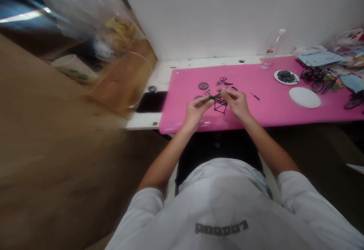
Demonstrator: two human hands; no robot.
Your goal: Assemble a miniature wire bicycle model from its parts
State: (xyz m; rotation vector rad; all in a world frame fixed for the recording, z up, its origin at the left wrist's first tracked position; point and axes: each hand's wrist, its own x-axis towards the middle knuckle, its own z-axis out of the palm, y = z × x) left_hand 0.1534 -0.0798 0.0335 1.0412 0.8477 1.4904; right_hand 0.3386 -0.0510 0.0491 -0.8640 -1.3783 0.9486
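Over the pink mat (187,81), my left hand (195,110) is closed, pinching a small dark model bicycle part (212,97) between thumb and fingers. My right hand (236,103) is closed too, its fingertips at the other end of that part, near a small greyish tip. Just below and between the hands shows a thin black model bicycle frame (220,110); whether it is joined to the held part or lies on the mat I cannot tell. Beyond my fingers lie a dark toy wheel (203,86) and loose black bicycle parts (224,81).
A small screwdriver (255,96) lies right of my hands. Farther right are a plate of black parts (287,77), a white oval plate (305,97), a clear bottle (269,55) and several black model bicycles (317,79). A black flat device (151,102) lies at left.
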